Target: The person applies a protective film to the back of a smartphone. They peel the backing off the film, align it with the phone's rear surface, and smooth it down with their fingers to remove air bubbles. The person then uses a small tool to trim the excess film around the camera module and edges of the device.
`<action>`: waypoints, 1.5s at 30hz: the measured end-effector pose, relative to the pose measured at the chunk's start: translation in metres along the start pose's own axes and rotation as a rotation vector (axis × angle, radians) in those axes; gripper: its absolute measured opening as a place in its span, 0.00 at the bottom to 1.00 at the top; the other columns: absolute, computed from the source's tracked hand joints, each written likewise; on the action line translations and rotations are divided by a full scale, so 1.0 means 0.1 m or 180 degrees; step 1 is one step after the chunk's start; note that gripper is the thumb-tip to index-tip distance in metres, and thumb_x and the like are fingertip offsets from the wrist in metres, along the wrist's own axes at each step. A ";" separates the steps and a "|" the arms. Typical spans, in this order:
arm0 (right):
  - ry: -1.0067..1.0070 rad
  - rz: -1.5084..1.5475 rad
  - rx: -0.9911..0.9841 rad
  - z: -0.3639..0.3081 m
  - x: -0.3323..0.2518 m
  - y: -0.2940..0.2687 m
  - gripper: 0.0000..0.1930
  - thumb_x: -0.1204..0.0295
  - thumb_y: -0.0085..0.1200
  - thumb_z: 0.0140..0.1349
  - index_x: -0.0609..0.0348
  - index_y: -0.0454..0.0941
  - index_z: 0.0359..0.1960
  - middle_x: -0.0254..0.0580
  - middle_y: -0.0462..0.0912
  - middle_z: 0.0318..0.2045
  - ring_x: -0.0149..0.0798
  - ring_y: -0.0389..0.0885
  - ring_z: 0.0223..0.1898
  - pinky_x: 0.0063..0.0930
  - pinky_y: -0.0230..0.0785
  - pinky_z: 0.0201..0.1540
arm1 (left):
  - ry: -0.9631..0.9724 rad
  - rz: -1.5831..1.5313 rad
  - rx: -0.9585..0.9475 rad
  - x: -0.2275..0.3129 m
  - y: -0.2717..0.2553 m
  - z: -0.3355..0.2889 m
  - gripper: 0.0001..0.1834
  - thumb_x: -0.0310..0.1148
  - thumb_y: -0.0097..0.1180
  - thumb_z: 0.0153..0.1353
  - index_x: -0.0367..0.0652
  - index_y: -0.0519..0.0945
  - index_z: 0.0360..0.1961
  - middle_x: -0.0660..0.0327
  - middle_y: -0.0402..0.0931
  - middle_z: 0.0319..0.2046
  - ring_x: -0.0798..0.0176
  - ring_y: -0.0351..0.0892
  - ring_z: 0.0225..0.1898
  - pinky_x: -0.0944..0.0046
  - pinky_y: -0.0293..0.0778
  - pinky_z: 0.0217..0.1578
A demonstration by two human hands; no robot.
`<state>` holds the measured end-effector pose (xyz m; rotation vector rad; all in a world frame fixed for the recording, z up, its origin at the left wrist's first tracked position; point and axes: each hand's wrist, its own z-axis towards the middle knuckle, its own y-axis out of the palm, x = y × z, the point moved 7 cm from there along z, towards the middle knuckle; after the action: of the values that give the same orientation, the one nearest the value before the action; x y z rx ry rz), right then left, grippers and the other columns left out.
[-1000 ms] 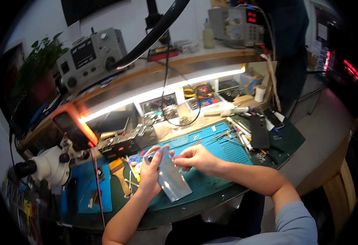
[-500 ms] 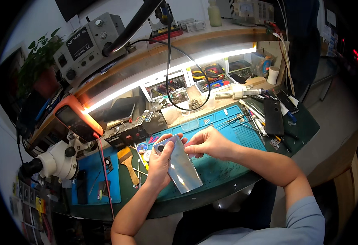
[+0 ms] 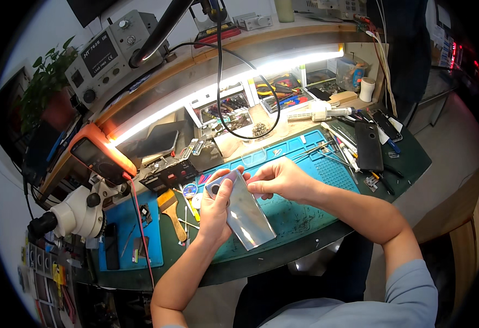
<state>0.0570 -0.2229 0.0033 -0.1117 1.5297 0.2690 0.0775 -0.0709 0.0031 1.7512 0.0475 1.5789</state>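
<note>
The phone [image 3: 242, 210] is held above the front of the teal work mat [image 3: 305, 202], back side up — a shiny, reflective slab with a round camera opening at its upper left corner. Its long axis runs on a diagonal, the camera end pointing up and away toward the left, the other end pointing down toward the person and to the right. The left hand [image 3: 215, 210] is wrapped around the phone's left edge, thumb across the back, gripping it. The right hand [image 3: 283, 180] is closed in a pinch at the phone's top edge, fingertips touching it; what they pinch, if anything, is too small to tell.

Behind the mat, under the lit strip lamp [image 3: 223, 87], a row of clear parts trays [image 3: 226, 112] holds small tools and bits in red, yellow and blue; which item lies in which compartment cannot be told. A white cylindrical tub [image 3: 367, 89] stands at the right end of that shelf.

An orange multimeter [image 3: 100, 156] with a dark screen leans at the left, and a white microscope [image 3: 78, 210] sits below it beside a blue mat [image 3: 122, 232]. A grey bench unit [image 3: 108, 52] with a dark display panel and knobs stands on the upper shelf — a potted plant [image 3: 45, 82] is to its left. A second dark phone [image 3: 368, 145] lies face down at the right of the teal mat, among tweezers.
</note>
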 end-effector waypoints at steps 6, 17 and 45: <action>-0.0029 0.0303 0.0244 -0.02 0.05 0.04 0.13 0.67 0.65 0.64 0.67 0.85 0.39 0.37 0.85 0.28 0.26 0.78 0.28 0.22 0.71 0.32 | 0.0083 -0.0267 0.0136 -0.04 -0.04 0.03 0.16 0.33 0.56 0.71 0.44 0.70 0.57 0.52 0.74 0.60 0.54 0.76 0.60 0.52 0.79 0.55; -0.0008 0.0369 0.0181 0.00 0.05 0.02 0.12 0.68 0.67 0.62 0.67 0.85 0.37 0.38 0.85 0.29 0.25 0.78 0.28 0.21 0.71 0.31 | -0.0071 -0.0047 0.0224 -0.04 -0.02 -0.02 0.19 0.32 0.57 0.70 0.43 0.68 0.58 0.49 0.74 0.59 0.52 0.76 0.60 0.52 0.77 0.58; -0.0223 0.0688 0.0430 -0.03 -0.01 0.02 0.11 0.70 0.63 0.65 0.67 0.84 0.41 0.39 0.86 0.33 0.27 0.82 0.32 0.24 0.76 0.39 | 0.0190 -0.0068 0.0064 -0.04 0.05 0.02 0.19 0.35 0.58 0.70 0.44 0.70 0.58 0.54 0.76 0.58 0.57 0.78 0.57 0.54 0.78 0.55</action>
<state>0.0535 -0.2222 0.0045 0.1693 1.4865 0.3365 0.0763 -0.0776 0.0027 1.7133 0.1112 1.6201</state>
